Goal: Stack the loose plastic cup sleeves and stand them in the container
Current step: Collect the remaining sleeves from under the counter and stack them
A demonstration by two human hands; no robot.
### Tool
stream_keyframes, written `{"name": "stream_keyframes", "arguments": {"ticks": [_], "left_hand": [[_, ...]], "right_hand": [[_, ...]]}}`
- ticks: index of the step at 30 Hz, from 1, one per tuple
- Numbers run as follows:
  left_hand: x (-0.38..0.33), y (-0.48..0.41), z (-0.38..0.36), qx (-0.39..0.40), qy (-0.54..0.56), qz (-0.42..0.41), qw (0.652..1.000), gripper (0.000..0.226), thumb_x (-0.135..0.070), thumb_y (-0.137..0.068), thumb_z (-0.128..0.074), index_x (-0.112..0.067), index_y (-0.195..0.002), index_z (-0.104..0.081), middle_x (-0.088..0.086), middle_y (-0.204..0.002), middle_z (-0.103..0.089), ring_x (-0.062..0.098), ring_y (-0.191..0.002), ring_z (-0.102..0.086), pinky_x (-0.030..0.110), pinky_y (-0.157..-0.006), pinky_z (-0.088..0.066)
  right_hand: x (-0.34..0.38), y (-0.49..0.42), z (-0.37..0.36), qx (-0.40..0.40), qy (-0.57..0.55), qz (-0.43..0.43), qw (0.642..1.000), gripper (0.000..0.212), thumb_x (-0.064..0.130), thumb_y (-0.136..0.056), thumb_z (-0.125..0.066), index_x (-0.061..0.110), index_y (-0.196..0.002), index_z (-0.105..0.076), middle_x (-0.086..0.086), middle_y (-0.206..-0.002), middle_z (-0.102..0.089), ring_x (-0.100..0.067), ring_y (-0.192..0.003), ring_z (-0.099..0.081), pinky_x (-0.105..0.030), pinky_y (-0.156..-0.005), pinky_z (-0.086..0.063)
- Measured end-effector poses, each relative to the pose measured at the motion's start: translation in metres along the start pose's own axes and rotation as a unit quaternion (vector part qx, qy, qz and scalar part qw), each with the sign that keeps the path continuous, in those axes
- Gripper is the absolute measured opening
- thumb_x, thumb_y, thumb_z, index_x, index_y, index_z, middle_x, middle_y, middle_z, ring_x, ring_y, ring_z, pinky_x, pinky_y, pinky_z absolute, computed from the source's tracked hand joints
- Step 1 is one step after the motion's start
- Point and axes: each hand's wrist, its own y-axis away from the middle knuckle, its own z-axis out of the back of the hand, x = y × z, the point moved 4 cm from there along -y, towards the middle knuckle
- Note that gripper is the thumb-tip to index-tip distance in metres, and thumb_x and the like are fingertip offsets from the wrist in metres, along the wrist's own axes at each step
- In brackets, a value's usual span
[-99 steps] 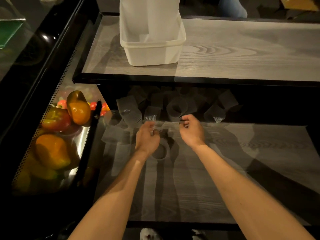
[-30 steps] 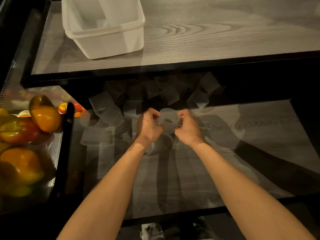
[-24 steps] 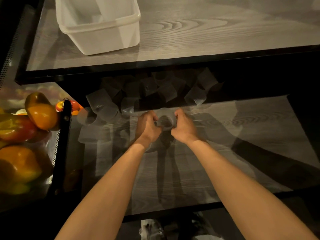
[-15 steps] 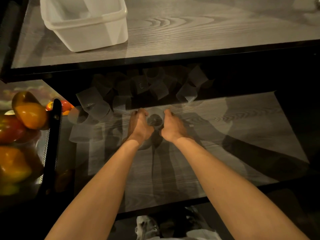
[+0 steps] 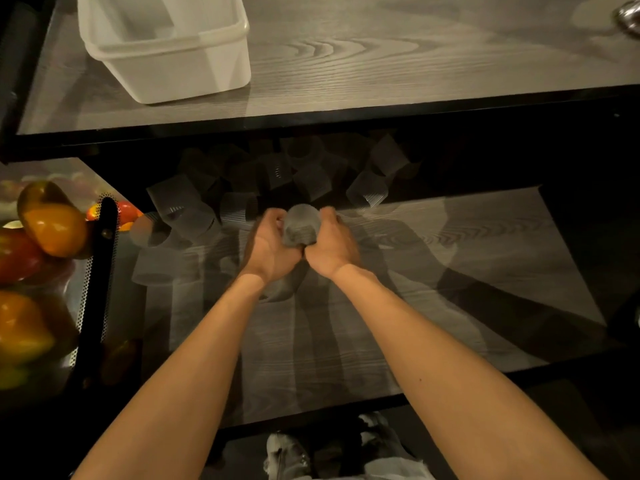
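Two wood-grain shelves fill the place: the upper shelf (image 5: 398, 71) runs across the back, and the lower shelf (image 5: 467, 271) sits nearer, under both forearms. On the upper shelf, towards its left end, stands the white container (image 5: 180, 76), open at the top, well apart from the hands. Off to the left of the lower shelf a heap of peppers (image 5: 55, 230) glows orange and red behind a perforated metal edge. Along the dark gap between the shelves lie the loose sleeves (image 5: 277, 178), tumbled at all angles, some on their sides and some open end up, just beyond the hands. The left hand (image 5: 268, 249) and right hand (image 5: 334, 245) meet near the back edge of the lower shelf, heels almost touching, with one sleeve (image 5: 300, 226) caught between them. The left fingers (image 5: 275, 216) curl round its left side and the right fingers (image 5: 329, 214) curl round its right, so both hands grip it and its rounded far end pokes out past the fingertips. It is a grey, see-through ribbed tube, tilted away from the person; whether more are nested inside it I can't tell.
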Motion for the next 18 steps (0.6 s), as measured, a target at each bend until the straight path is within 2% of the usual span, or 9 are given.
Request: {"name": "stream_keyframes", "arguments": {"ticks": [2,4,6,9,11,14,18], "left_hand": [[0.001,0.004,0.012,-0.020,0.048,0.001,0.999,0.062,-0.006,-0.076,-0.084,-0.013,-0.126,-0.049,-0.009,-0.104,-0.057,0.002,-0.092,-0.059,0.016,-0.079,-0.051],[0.007,0.007,0.028,-0.055,0.040,-0.015,0.998,0.064,-0.018,-0.073,-0.088,-0.024,-0.121,-0.047,-0.008,-0.106,-0.058,0.004,-0.094,-0.059,0.025,-0.082,-0.053],[0.016,0.013,0.043,-0.067,0.037,-0.015,0.997,0.063,-0.022,-0.070,-0.088,-0.025,-0.119,-0.049,-0.004,-0.111,-0.059,0.011,-0.097,-0.060,0.028,-0.082,-0.054],[0.023,0.025,0.057,-0.047,0.061,-0.022,0.997,0.065,-0.032,-0.062,-0.082,-0.020,-0.118,-0.052,-0.006,-0.105,-0.058,0.005,-0.091,-0.059,0.014,-0.073,-0.048],[0.025,0.033,0.062,-0.035,0.058,-0.025,0.997,0.059,-0.026,-0.066,-0.082,-0.018,-0.116,-0.052,-0.009,-0.102,-0.057,0.002,-0.088,-0.056,0.015,-0.071,-0.046],[0.035,0.041,0.066,-0.039,0.045,0.003,0.998,0.052,-0.007,-0.072,-0.084,-0.019,-0.111,-0.052,-0.008,-0.098,-0.057,0.009,-0.086,-0.057,0.025,-0.073,-0.048],[0.043,0.053,0.066,-0.010,0.011,0.016,1.000,0.055,-0.014,-0.068,-0.086,-0.022,-0.109,-0.051,-0.003,-0.101,-0.058,0.011,-0.088,-0.057,0.029,-0.073,-0.050]], "right_hand": [[0.013,0.002,0.002,-0.003,-0.016,0.023,1.000,0.055,0.016,-0.081,-0.074,0.020,-0.126,-0.041,-0.006,-0.125,-0.055,-0.031,-0.110,-0.060,-0.043,-0.080,-0.055],[0.024,0.006,-0.001,0.013,-0.024,0.041,0.999,0.055,0.014,-0.081,-0.073,0.021,-0.125,-0.041,-0.005,-0.126,-0.053,-0.028,-0.108,-0.059,-0.039,-0.076,-0.051],[0.032,0.010,-0.007,0.032,-0.020,0.054,0.998,0.053,0.011,-0.081,-0.073,0.020,-0.122,-0.041,-0.005,-0.124,-0.053,-0.026,-0.106,-0.059,-0.038,-0.075,-0.052],[0.037,0.016,-0.018,0.049,-0.009,0.069,0.996,0.050,0.009,-0.081,-0.073,0.020,-0.118,-0.041,-0.004,-0.120,-0.055,-0.024,-0.103,-0.060,-0.038,-0.075,-0.056],[0.036,0.020,-0.023,0.058,-0.004,0.074,0.996,0.049,0.008,-0.081,-0.073,0.022,-0.115,-0.041,-0.002,-0.117,-0.056,-0.023,-0.102,-0.061,-0.039,-0.078,-0.058],[0.030,0.025,-0.028,0.071,-0.008,0.085,0.994,0.043,0.006,-0.081,-0.071,0.025,-0.105,-0.042,0.001,-0.106,-0.057,-0.020,-0.096,-0.061,-0.042,-0.079,-0.059],[0.019,0.031,-0.033,0.079,0.003,0.122,0.989,0.031,0.001,-0.081,-0.064,0.024,-0.088,-0.045,0.002,-0.088,-0.057,-0.019,-0.082,-0.058,-0.040,-0.069,-0.054]]}}
